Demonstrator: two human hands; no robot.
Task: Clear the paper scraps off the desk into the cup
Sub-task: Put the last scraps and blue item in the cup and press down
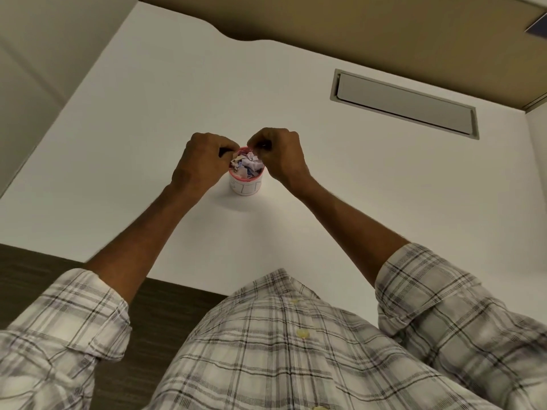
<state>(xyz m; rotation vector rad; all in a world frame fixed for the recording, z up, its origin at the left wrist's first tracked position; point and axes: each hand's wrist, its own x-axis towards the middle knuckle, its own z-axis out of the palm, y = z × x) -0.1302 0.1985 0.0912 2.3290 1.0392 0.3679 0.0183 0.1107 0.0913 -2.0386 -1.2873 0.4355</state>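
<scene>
A small white cup (245, 187) with a pink rim stands at the middle of the white desk (148, 113). It is filled to the top with crumpled paper scraps (248, 167) in white, blue and beige. Both hands hover right over its mouth. My left hand (201, 161) is at the cup's left rim, its fingertips pinched together on a beige scrap at the top of the pile. My right hand (281, 155) is at the far right rim with thumb and fingers pinched shut; I see nothing between them. No loose scraps show on the desk.
A grey recessed cable flap (405, 103) sits in the desk at the back right. Tan partition walls (355, 25) close the desk's far side and a pale one its left. The desk's near edge runs just in front of my plaid shirt, with dark floor at the lower left.
</scene>
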